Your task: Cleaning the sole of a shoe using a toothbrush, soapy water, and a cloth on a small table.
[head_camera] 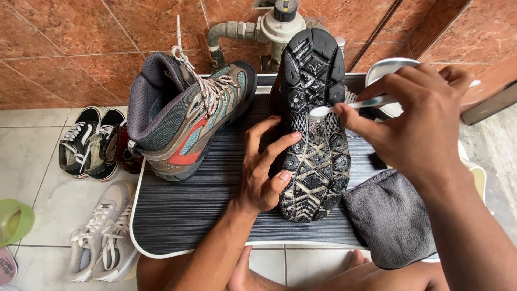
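A hiking boot lies sole up (316, 124) on a dark ribbed tray (194, 210); its black tread is streaked with pale dirt. My left hand (265, 167) grips the boot's left edge at mid-sole. My right hand (417, 118) holds a white toothbrush (350, 106), and its head touches the tread near the middle of the sole. The matching boot (188, 118), grey with teal and orange panels, stands upright on the tray to the left, laces loose.
A grey cloth (390, 215) lies on the tray's right corner. Black sneakers (89, 143) and grey sneakers (105, 234) sit on the tiled floor at left, near a green bowl (13, 221). A pipe with a valve (258, 27) runs along the brown wall.
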